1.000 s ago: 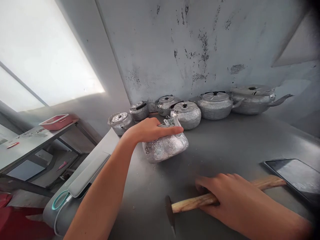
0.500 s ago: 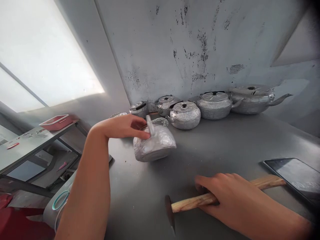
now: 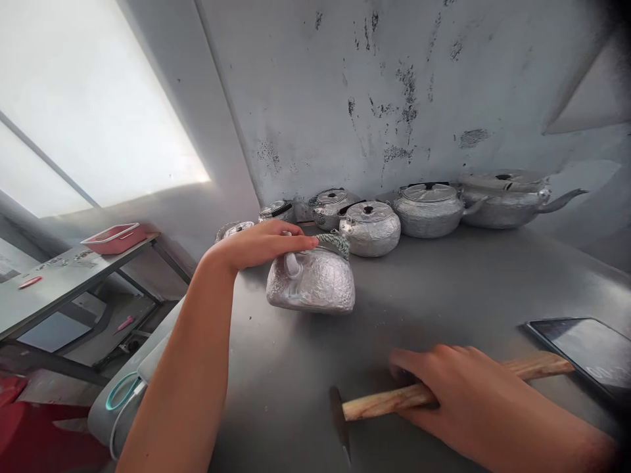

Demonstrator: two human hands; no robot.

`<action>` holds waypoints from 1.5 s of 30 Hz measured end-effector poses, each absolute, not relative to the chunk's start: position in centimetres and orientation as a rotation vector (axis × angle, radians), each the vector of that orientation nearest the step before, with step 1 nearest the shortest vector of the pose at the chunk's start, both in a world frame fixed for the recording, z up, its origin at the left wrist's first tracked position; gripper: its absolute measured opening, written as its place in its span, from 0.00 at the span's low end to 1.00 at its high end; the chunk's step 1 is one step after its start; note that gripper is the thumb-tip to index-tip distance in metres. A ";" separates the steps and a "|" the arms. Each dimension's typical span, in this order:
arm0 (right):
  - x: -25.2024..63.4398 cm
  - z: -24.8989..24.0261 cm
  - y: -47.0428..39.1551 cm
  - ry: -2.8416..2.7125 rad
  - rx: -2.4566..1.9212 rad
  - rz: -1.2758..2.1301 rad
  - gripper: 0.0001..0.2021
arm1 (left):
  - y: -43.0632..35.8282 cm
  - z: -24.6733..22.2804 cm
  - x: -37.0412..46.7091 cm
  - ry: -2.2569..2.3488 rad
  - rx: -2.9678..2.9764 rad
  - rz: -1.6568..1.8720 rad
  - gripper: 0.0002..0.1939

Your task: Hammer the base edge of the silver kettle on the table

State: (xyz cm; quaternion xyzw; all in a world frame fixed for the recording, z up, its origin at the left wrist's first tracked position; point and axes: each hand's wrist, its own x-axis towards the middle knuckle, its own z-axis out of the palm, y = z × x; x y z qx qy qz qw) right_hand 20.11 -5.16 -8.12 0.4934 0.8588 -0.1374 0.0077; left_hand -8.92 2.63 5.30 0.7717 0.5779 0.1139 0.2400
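Note:
My left hand is closed on the braided handle of a small silver kettle with a dimpled, hammered surface. The kettle's short spout points toward me. Whether its base touches the table I cannot tell. My right hand is wrapped round the wooden shaft of a hammer, low over the table, with the dark narrow metal head toward the left. Part of the shaft is hidden under my fingers.
Several silver kettles with black lid knobs stand in a row along the stained wall. A phone lies at the right on the grey table. At the left are a cable and a side table with a pink basket.
The small kettle has turned in my left hand, so its spout now faces me and its braided handle shows more clearly. My right hand keeps the hammer in nearly the same place.

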 end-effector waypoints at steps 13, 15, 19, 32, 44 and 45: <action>20.0 -7.6 -5.4 2.689 1.562 -0.424 0.08 | 3.1 4.2 -6.3 1.301 2.219 0.269 0.26; 20.0 -7.6 -5.4 2.694 1.555 -0.420 0.08 | 3.0 4.3 -6.2 1.314 2.226 0.262 0.26; 19.8 -7.6 -5.4 2.687 1.547 -0.416 0.08 | 2.9 4.3 -6.1 1.323 2.215 0.287 0.27; 20.0 -7.9 -5.3 2.672 1.535 -0.375 0.07 | 3.2 3.8 -5.4 1.424 2.245 0.373 0.32; 20.2 -8.4 -5.3 2.690 1.540 -0.358 0.07 | 2.1 2.3 -2.1 1.604 2.304 0.708 0.29; 20.2 -8.4 -5.3 2.691 1.540 -0.363 0.07 | 1.9 2.3 -1.9 1.636 2.321 0.721 0.29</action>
